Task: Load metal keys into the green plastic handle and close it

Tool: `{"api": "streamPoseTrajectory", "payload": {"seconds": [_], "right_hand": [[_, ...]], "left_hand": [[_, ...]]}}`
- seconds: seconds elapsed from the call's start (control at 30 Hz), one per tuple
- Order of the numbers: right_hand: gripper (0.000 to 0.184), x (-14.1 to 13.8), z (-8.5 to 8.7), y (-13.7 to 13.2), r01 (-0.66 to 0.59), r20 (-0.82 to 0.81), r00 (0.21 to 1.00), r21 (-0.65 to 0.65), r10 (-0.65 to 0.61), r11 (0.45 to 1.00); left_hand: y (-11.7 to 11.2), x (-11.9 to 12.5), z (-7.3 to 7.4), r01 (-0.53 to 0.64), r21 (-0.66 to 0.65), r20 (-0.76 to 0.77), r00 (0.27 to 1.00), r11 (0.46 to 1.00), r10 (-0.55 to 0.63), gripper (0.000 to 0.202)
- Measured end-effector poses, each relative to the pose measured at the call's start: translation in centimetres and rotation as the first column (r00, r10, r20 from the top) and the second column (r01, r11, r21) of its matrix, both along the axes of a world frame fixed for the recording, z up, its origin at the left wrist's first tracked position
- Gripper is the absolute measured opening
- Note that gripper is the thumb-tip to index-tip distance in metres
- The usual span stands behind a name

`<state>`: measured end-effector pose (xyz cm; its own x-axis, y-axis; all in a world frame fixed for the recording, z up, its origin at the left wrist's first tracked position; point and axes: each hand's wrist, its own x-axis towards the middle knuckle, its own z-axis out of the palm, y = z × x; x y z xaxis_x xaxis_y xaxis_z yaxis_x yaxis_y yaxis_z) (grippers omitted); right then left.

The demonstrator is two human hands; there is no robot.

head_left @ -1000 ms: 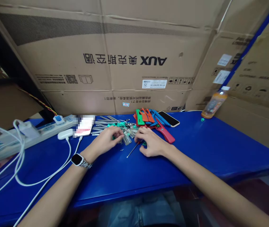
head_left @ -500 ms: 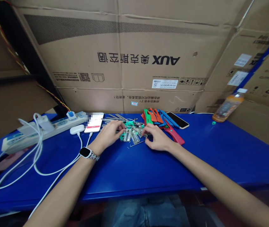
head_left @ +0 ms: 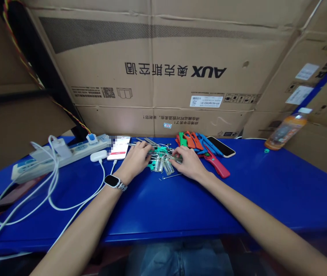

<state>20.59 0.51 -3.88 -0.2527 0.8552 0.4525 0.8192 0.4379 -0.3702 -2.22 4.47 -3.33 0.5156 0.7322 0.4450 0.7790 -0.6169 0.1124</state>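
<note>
A heap of small clear-handled screwdrivers and green parts (head_left: 161,161) lies on the blue table (head_left: 180,207). My left hand (head_left: 136,159), with a watch on the wrist, rests on the heap's left side, fingers curled over the pieces and some metal rods (head_left: 140,141). What they hold is hidden. On the heap's right side my right hand (head_left: 189,164) pinches one clear-handled screwdriver (head_left: 175,157) with its fingertips. A loose thin metal shaft (head_left: 172,176) lies just in front of the heap.
Red, green, orange and blue plastic handles (head_left: 195,141) and a dark phone (head_left: 221,146) lie behind my right hand. At the left are a lit phone (head_left: 119,148), a white charger (head_left: 98,155), a power strip (head_left: 56,156) and cables. An orange bottle (head_left: 286,132) leans against the cardboard boxes (head_left: 166,69).
The view has swung left and my hands have slid further back onto the heap. The loose metal shaft now lies free, in front of my right hand.
</note>
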Motion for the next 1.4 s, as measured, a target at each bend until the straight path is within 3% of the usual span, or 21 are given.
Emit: {"api": "streamPoseTrajectory", "payload": {"seconds": [0.23, 0.43, 0.57, 0.7, 0.9, 1.1, 1.23, 1.4], "right_hand": [[0.006, 2.1, 0.8, -0.4, 0.116, -0.1, 0.989, 0.029, -0.113, 0.993], [0.015, 4.6, 2.1, 0.3, 0.322, 0.015, 0.945, 0.116, -0.326, 0.939], [0.034, 5.3, 2.2, 0.8, 0.293, 0.083, 0.949, 0.121, -0.303, 0.949], [0.042, 5.3, 1.7, 1.2, 0.214, 0.108, 0.968, 0.114, -0.227, 0.97], [0.032, 5.2, 0.8, 1.4, 0.186, 0.07, 0.978, 0.11, -0.194, 0.976], [0.025, 5.2, 0.6, 1.3, 0.213, 0.053, 0.973, 0.168, -0.225, 0.962], [0.029, 5.0, 0.4, 1.3, 0.21, 0.071, 0.97, 0.22, -0.231, 0.953], [0.034, 4.7, 0.3, 1.6, 0.195, 0.105, 0.968, 0.261, -0.228, 0.946]], "left_hand": [[-1.2, 1.3, 0.8, 0.089, 0.076, 0.079, 0.992, 0.993, -0.095, 0.02], [-1.4, 5.7, 2.5, 0.175, 0.067, 0.002, 0.984, 0.982, -0.176, 0.018], [-0.3, 9.2, 3.5, 0.082, 0.01, -0.069, 0.994, 0.997, -0.081, 0.015], [0.7, 11.0, 3.7, 0.036, -0.004, -0.18, 0.983, 0.999, -0.036, 0.035], [1.5, 11.3, 3.2, 0.069, 0.065, -0.267, 0.962, 0.996, -0.049, 0.04], [1.3, 10.2, 3.4, 0.125, 0.146, -0.294, 0.953, 0.981, -0.078, 0.03], [1.0, 8.9, 3.7, 0.092, 0.158, -0.222, 0.974, 0.983, -0.056, 0.035], [1.1, 7.7, 3.6, 0.039, 0.101, 0.006, 0.999, 0.994, -0.039, 0.035]]}}
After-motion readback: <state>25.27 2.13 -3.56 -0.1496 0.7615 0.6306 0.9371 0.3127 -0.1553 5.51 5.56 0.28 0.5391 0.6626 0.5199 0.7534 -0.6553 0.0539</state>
